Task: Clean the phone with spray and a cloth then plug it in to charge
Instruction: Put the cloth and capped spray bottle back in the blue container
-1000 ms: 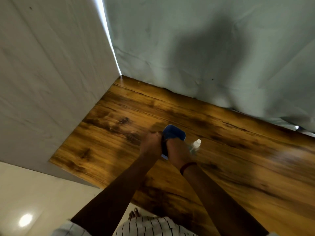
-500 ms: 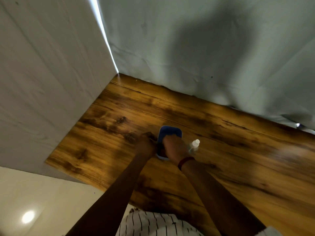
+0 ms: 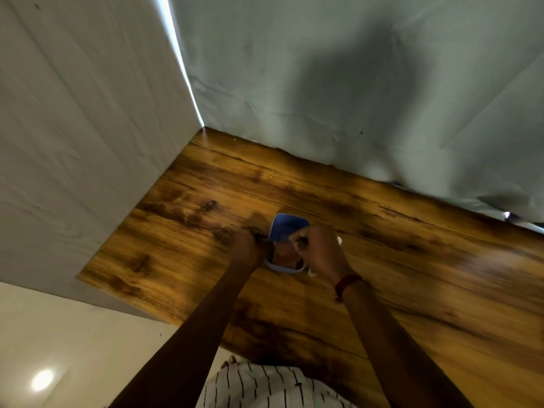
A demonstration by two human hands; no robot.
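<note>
Currently logged, item by item.

Item one, phone (image 3: 288, 228): it lies flat on the wooden table (image 3: 412, 260), directly between the two hands. Its blue far end shows beyond the knuckles and its pale-rimmed near end sits just ahead of the wrists. I judge it light and rigid, with a slick face that gets slicker once sprayed, and liable to crack if it slides off the edge. The best hold is along the long side edges, thumb against fingers. That keeps the face free for wiping and moisture away from the port at the short end.

Item two, left hand (image 3: 247, 245): the fingers are curled tight against the phone's left edge. I read that as a steadying grip on the phone.

Item three, right hand (image 3: 318, 251): it hovers over the phone's right half, fingers bent inward with the tips together above the screen. Whether they pinch a cloth, press the glass or hold nothing, I cannot tell. A red band (image 3: 347, 282) circles the wrist.

Item four, spray bottle (image 3: 339, 240): only a small white cap peeks out just past the right hand's outer side, so I name it tentatively.

Item five, cloth: I cannot make one out, and the right fingers may hide it.
</note>
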